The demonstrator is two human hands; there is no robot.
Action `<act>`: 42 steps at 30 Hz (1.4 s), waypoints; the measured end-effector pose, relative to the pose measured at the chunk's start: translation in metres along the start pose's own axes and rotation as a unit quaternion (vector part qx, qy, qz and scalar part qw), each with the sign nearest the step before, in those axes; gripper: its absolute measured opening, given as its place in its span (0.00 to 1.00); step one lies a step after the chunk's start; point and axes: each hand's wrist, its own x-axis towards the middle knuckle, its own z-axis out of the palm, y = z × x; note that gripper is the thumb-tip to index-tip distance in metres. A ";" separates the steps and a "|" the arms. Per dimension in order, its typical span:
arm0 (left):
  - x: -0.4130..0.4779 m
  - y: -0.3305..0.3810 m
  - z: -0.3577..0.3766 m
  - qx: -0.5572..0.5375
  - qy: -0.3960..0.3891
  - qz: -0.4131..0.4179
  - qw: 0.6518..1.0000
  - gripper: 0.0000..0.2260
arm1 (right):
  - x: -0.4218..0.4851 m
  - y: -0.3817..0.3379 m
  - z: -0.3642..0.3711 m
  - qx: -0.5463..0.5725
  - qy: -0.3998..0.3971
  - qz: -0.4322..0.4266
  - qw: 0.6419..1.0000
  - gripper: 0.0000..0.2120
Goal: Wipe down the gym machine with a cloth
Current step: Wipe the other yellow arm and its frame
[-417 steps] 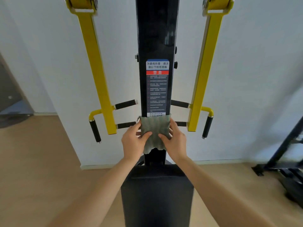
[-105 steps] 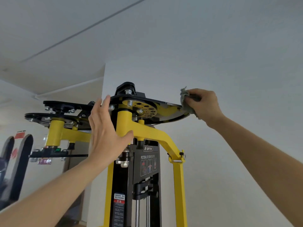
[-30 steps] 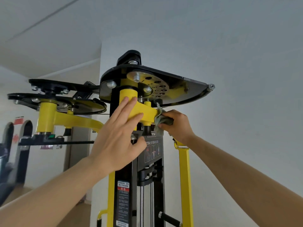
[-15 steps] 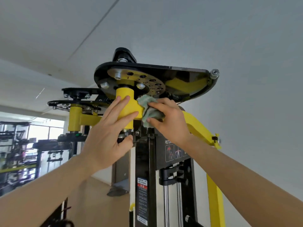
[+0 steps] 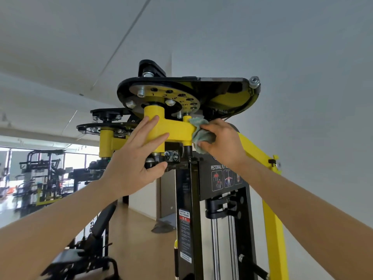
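Centre frame, the right hand (image 5: 222,142) grips the bunched cloth (image 5: 201,135), now shifted right along the gym machine's (image 5: 187,188) yellow arm (image 5: 175,130), while the left hand (image 5: 137,158) stays braced there with fingers spread; wiping continues.

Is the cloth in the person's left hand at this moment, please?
No, the right hand grips the cloth against the yellow arm, while the left hand rests on that arm without any cloth.

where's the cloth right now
Head view, near centre: the cloth is bunched in the right hand, pressed against the yellow arm under the black plate, with the left hand on that arm to its left.
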 end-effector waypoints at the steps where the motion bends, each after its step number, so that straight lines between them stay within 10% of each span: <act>1: 0.000 0.000 -0.001 0.002 -0.001 0.000 1.000 0.31 | 0.000 -0.008 0.002 0.005 -0.002 -0.018 1.000 0.25; 8: 0.000 0.002 -0.007 0.037 -0.011 0.002 0.999 0.31 | 0.009 -0.041 0.012 0.002 0.004 -0.094 0.996 0.23; 15: 0.020 0.019 -0.020 0.128 0.052 0.029 0.990 0.21 | 0.003 0.009 -0.015 -0.009 -0.036 0.063 0.997 0.05; 21: 0.053 0.062 -0.008 0.059 -0.001 -0.009 0.998 0.17 | -0.011 0.000 -0.039 0.149 -0.111 0.074 0.980 0.26; 30: 0.071 0.076 0.029 -0.115 -0.031 -0.196 0.973 0.14 | -0.026 -0.008 -0.061 0.290 -0.145 0.085 0.942 0.31; 35: 0.072 0.065 0.021 -0.110 -0.019 -0.159 0.981 0.08 | -0.027 0.011 -0.059 0.293 -0.175 0.137 0.930 0.28; 42: 0.081 0.043 0.004 0.073 0.000 0.069 0.995 0.12 | -0.023 0.027 -0.031 0.104 0.012 -0.065 0.992 0.11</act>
